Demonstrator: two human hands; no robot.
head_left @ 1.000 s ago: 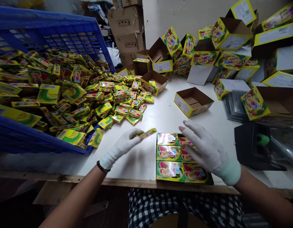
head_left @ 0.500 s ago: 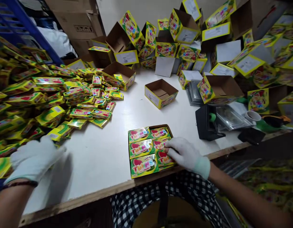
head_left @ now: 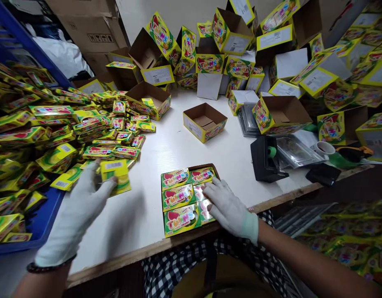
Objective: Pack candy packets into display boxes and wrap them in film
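Packets (head_left: 39,132) in yellow and green wrap form the biggest mass in view, heaped in a blue crate (head_left: 42,225) on the left and spilling from it onto the white bench (head_left: 166,149); the bench runs from the near wooden edge to the back wall. Across the back and right lies a jumble of empty printed cartons (head_left: 240,49), some on their sides, some open side up; behind the heap stand plain brown shipping boxes (head_left: 91,25).

Two open cartons sit apart from the jumble: one (head_left: 149,99) touches the edge of the spill, the other (head_left: 205,122) stands alone in the middle of the bench. To the right, a black device (head_left: 265,159) with a green part sits just beside a stack of clear plastic trays (head_left: 249,120).

At the near edge, a shallow carton (head_left: 209,167) holds flat-laid packets in two columns, printed faces up. The right hand (head_left: 230,209), in a white glove, lies palm down on the right column, fingers spread and flat, gripping nothing. The left hand (head_left: 76,211), also gloved, hangs over the bench near the spill, left of the shallow carton; its fingers are closed on a single packet (head_left: 116,178), though blur hides exactly how they grip it.
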